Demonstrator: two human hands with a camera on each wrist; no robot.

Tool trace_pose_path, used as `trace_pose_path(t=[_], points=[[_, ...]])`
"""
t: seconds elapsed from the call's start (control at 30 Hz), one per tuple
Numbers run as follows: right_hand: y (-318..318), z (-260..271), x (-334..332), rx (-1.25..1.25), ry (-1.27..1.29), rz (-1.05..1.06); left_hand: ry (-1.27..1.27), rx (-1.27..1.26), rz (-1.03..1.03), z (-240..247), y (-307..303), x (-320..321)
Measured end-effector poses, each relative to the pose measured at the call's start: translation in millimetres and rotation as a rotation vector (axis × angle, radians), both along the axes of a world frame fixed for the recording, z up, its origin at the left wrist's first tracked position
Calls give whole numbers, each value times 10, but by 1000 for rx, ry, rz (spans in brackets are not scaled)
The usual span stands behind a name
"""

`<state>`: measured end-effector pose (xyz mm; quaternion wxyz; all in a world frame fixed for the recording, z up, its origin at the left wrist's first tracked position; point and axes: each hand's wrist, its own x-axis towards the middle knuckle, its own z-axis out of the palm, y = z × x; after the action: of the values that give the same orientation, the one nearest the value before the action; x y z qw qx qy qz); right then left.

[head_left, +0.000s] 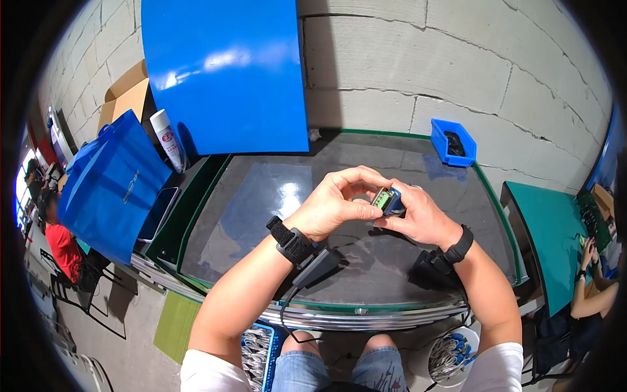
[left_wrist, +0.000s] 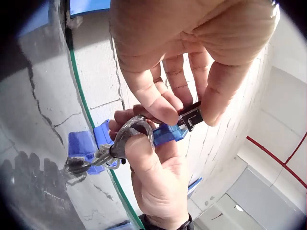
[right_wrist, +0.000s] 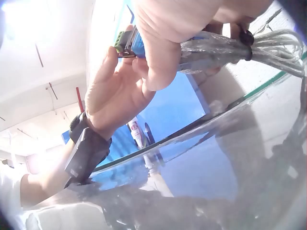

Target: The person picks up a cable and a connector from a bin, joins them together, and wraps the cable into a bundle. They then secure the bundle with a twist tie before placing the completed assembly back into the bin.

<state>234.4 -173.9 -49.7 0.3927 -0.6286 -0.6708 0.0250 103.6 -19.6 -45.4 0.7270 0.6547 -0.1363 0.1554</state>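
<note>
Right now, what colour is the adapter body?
Translucent blue adapter body; shows best in left wrist view.

- Left forearm (head_left: 248, 287) and right forearm (head_left: 486, 287) angle inward, so the 2 hands meet in the middle.
- Left hand (head_left: 330, 206): fingers arched, thumb and fingertips pinching.
- Right hand (head_left: 418, 219): fingers curled, thumb pressed on top, just beside the left fingertips.

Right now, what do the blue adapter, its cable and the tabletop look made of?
Adapter: glossy see-through blue plastic; light passes through its shell. Terminal block on its end: opaque green plastic, probably. Cable: clear sheath over silvery braid, it seems. Tabletop: likely glass over a dark surface; it gives sharp reflections.
</note>
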Motion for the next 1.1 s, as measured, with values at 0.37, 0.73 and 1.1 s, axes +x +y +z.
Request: trace_pose_path(t=[0.37, 0.73, 1.1], points=[[18, -56, 35, 32, -154, -170, 107, -84, 129, 1, -47, 22], [-34, 38, -96, -55, -166, -239, 149, -148, 320, 0, 2, 20], [21, -9, -29, 152, 13, 37, -20, -82, -98, -6, 8, -3]])
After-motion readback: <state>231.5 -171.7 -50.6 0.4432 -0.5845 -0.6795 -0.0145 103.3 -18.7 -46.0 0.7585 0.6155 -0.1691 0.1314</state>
